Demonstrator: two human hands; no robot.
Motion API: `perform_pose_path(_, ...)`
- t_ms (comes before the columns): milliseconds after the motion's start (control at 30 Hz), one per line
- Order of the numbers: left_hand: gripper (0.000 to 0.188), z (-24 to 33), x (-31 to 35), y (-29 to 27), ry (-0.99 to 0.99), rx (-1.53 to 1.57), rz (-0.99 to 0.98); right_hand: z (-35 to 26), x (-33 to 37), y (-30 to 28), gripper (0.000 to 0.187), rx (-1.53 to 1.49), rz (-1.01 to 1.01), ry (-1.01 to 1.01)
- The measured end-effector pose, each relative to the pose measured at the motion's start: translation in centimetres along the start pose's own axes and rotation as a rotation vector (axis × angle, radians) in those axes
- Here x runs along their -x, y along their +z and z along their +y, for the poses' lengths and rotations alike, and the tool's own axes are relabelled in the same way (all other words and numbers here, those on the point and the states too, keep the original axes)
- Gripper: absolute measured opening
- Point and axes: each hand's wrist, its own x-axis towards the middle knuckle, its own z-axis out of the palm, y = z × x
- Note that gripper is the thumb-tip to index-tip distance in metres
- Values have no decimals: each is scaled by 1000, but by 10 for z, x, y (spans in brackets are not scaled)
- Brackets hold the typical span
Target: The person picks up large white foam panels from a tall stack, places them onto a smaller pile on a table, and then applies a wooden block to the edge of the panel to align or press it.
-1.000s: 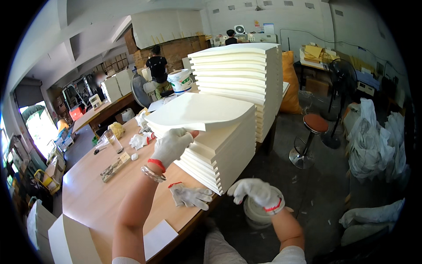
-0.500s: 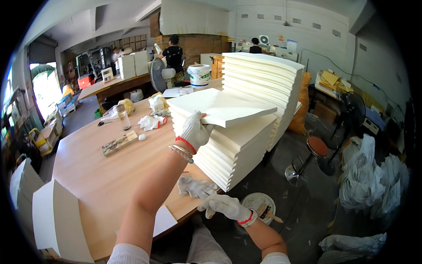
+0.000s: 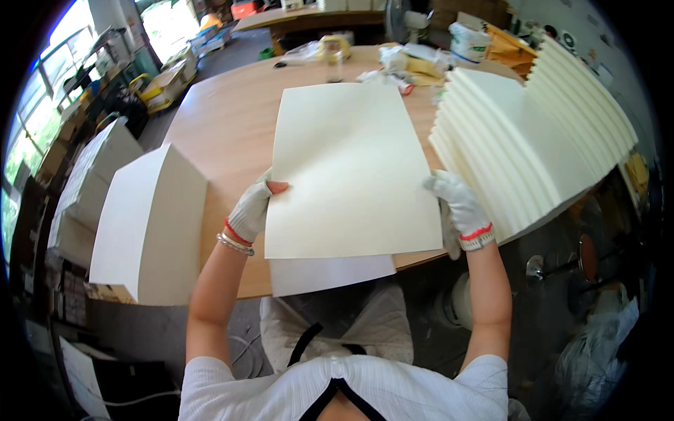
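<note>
In front of me, over the table, lies a cream-white bundle of paper [image 3: 351, 168], broad side up. My left hand [image 3: 253, 210], in a white knitted glove with a red cuff, is closed on its left edge, the bare thumb on top. On the opposite edge my right hand [image 3: 458, 200], gloved the same way, grips with the fingers partly hidden. A white sheet [image 3: 330, 277] sticks out below the bundle at the table's near edge. To my right rises a stepped stack of paper bundles [image 3: 505, 140]. A grey glove [image 3: 450, 235] shows partly beside my right hand.
A tall white paper stack [image 3: 165, 224] stands on the left of the wooden table [image 3: 225, 112]. At the far side are a clear jar [image 3: 333, 69], plastic bags and a white bucket [image 3: 469, 42]. A round stool [image 3: 588, 257] and plastic sheeting [image 3: 597, 351] are at right.
My left hand has brought the bundle from the stack on the right to the table in front of me. My right hand has come up onto its right edge. The view has turned left and down.
</note>
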Motion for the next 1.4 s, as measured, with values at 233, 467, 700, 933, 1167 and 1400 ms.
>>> perform_pose_path(233, 38, -51, -6, -106, -120, -103, 135, 135, -95, -13, 34, 401, -218, 151)
perform_pose_path(467, 26, -47, -9, -113, -130, -641, 373, 139, -98, 3, 37, 385, -163, 64)
perform_pose_path(700, 30, -39, 0, -98, -154, -773, 424, 146, -104, -3, 36, 511, -185, 30)
perform_pose_path(933, 54, -78, 89, -73, 60, -1433, 540, 134, -99, -2, 39, 662, -167, 42)
perform_pose_path(1167, 60, -121, 125, -60, 328, -1378, 496, 135, -106, -1, 40, 664, -225, 2)
perform_pose_path(1400, 59, -120, 124, -61, 334, -1400, 485, 130, -103, 0, 39, 804, -184, 49)
